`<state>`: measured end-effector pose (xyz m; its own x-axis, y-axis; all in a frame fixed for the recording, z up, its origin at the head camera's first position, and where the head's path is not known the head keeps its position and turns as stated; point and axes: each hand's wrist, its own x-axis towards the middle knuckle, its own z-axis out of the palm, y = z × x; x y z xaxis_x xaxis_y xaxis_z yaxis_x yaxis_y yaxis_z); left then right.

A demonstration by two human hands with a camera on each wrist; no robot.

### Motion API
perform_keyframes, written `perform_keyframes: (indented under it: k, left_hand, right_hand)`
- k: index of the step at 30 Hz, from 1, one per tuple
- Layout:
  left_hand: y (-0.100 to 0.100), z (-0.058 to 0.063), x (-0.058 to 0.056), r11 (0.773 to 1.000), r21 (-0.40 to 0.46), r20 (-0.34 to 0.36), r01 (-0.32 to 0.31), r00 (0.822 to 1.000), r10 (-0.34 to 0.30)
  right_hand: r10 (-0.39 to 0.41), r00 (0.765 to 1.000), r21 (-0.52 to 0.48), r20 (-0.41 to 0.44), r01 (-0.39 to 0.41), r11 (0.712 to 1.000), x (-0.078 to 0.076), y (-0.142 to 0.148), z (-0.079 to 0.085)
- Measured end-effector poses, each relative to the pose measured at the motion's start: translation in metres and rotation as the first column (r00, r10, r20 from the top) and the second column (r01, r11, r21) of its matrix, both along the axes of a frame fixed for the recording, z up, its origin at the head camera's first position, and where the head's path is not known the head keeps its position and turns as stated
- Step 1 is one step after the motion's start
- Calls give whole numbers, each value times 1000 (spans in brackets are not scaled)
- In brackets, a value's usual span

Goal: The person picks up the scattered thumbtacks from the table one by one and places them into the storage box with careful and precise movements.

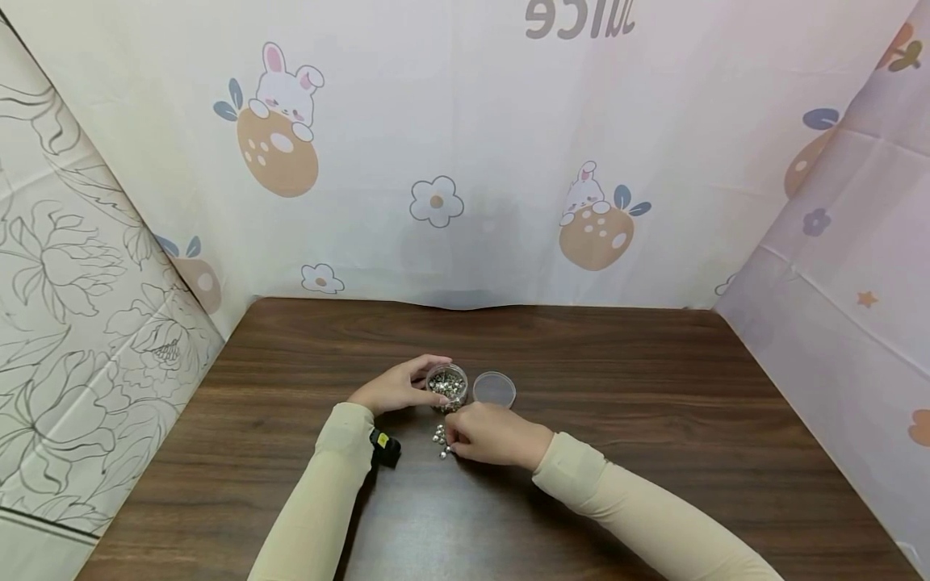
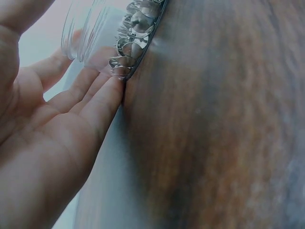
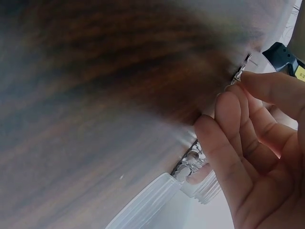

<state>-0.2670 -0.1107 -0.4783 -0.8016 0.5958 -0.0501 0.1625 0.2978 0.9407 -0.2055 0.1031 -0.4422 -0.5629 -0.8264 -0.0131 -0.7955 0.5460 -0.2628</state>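
My left hand (image 1: 400,389) holds a clear round jar (image 1: 467,389), thumb on the near side and fingers round the far side. Silver thumbtacks (image 1: 446,384) fill its lower part; in the left wrist view, shiny tacks (image 2: 141,21) show through its wall, low by the tabletop. Just in front of the jar, several loose thumbtacks (image 1: 439,436) lie on the table. My right hand (image 1: 497,436) is down at this little group, its thumb and forefinger pinching at a thumbtack. In the right wrist view, one tack (image 3: 249,58) shows its pin beyond the thumb tip.
A clear round lid (image 1: 494,389) lies flat to the right of the jar, close behind my right hand. The dark wood table (image 1: 617,379) reaches back to a printed curtain (image 1: 501,161). A black wrist camera (image 1: 385,449) sits at my left cuff.
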Motion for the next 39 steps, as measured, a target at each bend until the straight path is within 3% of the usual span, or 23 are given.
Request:
perform_keyframes:
  k: [2,6,13,17,27,39]
  left_hand:
    - [1,1,0,1000,3,3,-2,1000,2]
    - [3,15,9,1000,14,23,2,1000,-3]
    - [2,16,10,1000,6,13,-3,1000,3]
    - [2,25,15,1000,17,25,1,1000,-1]
    - [3,25,16,1000,27,40,7,999,-8]
    - [4,27,17,1000,13,51,-17,999,16]
  right_hand:
    - [0,1000,1,-12,0,1000,0,0,1]
    - [-7,1000,6,-14,7,1000,1,0,1]
    - [-12,1000,9,-9,12,1000,2,0,4]
    - [-9,1000,9,-10,9,1000,2,1,5]
    - [-20,999,-27,36,21,999,2,3,7]
    - [-49,999,-124,24,51,991,-7,12,12]
